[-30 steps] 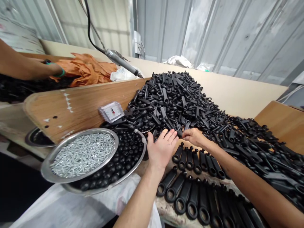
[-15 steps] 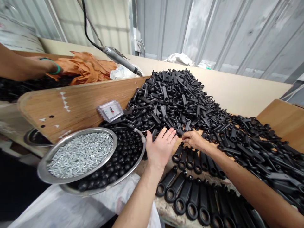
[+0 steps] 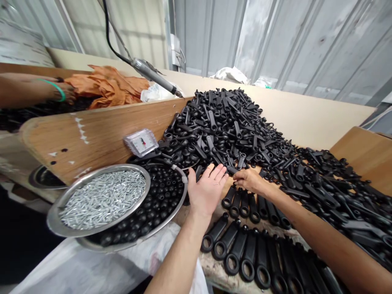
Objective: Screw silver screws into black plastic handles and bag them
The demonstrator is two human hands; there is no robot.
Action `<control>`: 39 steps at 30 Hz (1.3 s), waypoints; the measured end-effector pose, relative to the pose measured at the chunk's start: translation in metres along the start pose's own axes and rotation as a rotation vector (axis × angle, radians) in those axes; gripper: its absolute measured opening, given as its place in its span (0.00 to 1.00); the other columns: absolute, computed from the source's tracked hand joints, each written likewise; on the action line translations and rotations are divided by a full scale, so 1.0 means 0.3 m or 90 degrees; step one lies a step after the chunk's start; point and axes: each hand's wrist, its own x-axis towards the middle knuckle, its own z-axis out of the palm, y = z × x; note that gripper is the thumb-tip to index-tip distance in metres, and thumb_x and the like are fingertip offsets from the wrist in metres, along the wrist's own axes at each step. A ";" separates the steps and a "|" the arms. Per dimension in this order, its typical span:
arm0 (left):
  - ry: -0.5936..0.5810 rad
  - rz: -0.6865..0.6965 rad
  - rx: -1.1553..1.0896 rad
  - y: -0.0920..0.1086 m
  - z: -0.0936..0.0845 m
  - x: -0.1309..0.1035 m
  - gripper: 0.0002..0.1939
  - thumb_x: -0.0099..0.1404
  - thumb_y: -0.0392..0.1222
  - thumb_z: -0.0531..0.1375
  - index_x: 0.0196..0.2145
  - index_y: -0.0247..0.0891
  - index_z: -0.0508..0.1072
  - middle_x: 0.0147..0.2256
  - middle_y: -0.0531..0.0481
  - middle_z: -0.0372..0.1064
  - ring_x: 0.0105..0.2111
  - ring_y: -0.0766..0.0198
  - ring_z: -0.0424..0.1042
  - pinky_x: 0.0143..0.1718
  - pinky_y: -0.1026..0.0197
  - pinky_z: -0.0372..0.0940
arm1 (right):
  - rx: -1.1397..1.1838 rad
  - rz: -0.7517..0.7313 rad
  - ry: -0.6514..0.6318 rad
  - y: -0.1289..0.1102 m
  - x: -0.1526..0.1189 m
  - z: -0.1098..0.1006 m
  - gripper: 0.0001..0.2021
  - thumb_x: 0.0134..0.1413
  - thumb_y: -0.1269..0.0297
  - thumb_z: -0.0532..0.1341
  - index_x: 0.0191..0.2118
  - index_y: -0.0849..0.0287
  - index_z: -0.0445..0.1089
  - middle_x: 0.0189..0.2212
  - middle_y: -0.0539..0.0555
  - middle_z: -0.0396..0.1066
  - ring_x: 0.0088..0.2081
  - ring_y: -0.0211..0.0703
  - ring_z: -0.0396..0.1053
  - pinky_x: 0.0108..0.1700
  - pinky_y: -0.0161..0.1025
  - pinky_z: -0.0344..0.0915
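My left hand (image 3: 204,192) lies palm up with its fingers stretched out. A small, thin silvery piece, like a screw (image 3: 216,183), rests across its fingers, and a yellowish band wraps one finger. Close to its right is my right hand (image 3: 249,181), thumb and fingers pinched together; what they hold, if anything, is too small to make out. Just below the right fingertips starts a row of black crank handles (image 3: 244,206) with ring ends. A second row of black handles (image 3: 247,261) lies nearer to me. Behind both hands rises a heap of loose black handles (image 3: 220,122).
At left, a metal bowl of screws (image 3: 104,200) overlaps a larger pan of black knobs (image 3: 162,196). A power screwdriver (image 3: 154,76) hangs above the wooden divider (image 3: 101,134), where a clear plastic box (image 3: 141,143) leans. Beyond it, another person's hand (image 3: 66,92) touches orange cloth (image 3: 107,87).
My hands stay almost in place, the left still palm up and the right still pinched. The other person's arm at the far left has shifted. The view has moved slightly.
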 end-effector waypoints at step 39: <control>0.033 0.006 0.027 -0.002 0.020 -0.010 0.42 0.58 0.65 0.46 0.59 0.30 0.50 0.57 0.31 0.53 0.55 0.50 0.60 0.49 0.51 0.63 | 0.065 -0.212 0.191 -0.254 -0.081 0.008 0.09 0.55 0.70 0.53 0.28 0.61 0.69 0.45 0.58 0.65 0.48 0.49 0.57 0.51 0.49 0.54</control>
